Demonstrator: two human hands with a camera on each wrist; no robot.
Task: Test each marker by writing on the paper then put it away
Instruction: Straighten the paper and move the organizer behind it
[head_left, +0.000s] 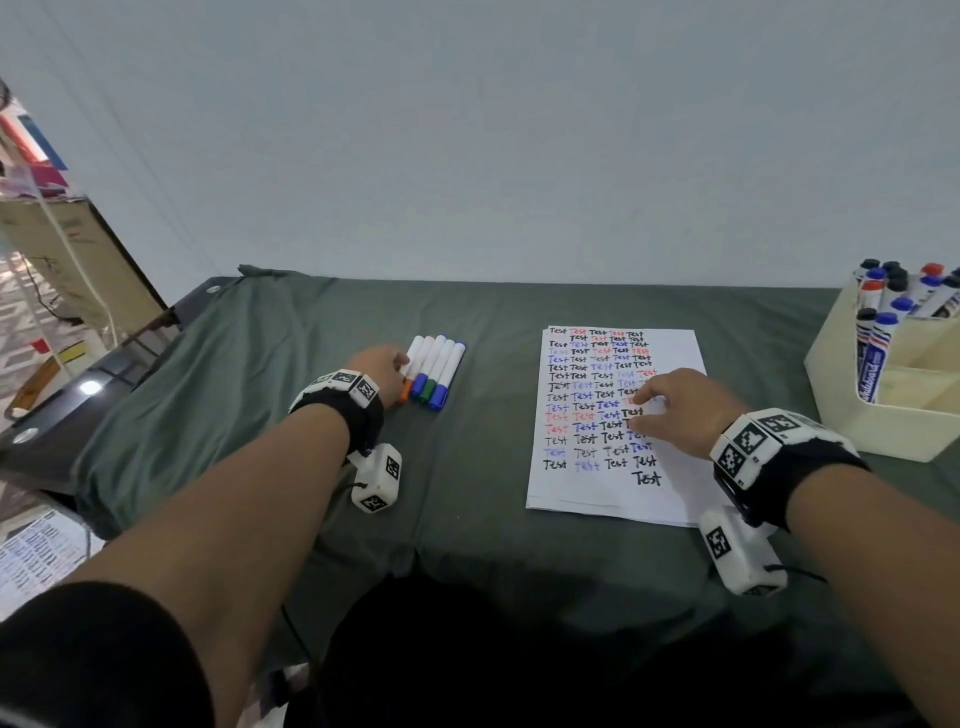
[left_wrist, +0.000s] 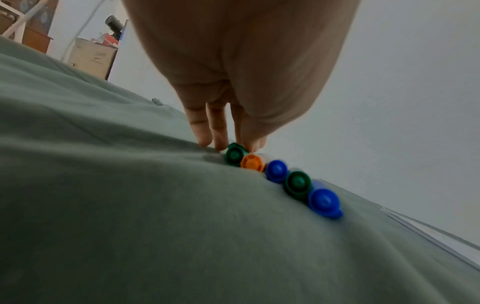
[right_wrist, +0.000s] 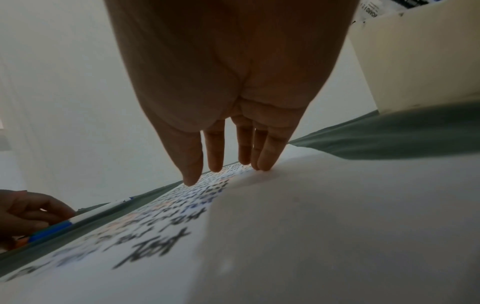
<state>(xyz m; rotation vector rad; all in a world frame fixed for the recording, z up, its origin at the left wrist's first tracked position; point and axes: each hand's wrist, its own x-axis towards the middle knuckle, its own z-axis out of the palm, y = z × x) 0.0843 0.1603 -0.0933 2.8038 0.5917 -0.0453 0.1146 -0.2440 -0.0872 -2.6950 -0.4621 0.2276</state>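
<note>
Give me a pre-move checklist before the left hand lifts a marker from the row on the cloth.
1. Left hand at the row of markers: ok, its fingertips touch the cloth and the end green-capped marker.
2. Marker gripped: not ok, no finger is curled round one yet.
3. Caps on: ok, all five caps show in the left wrist view.
4. Paper held steady: ok, right hand rests on it with straight fingers.
5. Free writing space: ok, the paper's lower part is blank.
6. Room in the marker box: cannot tell, only partly in view.
</note>
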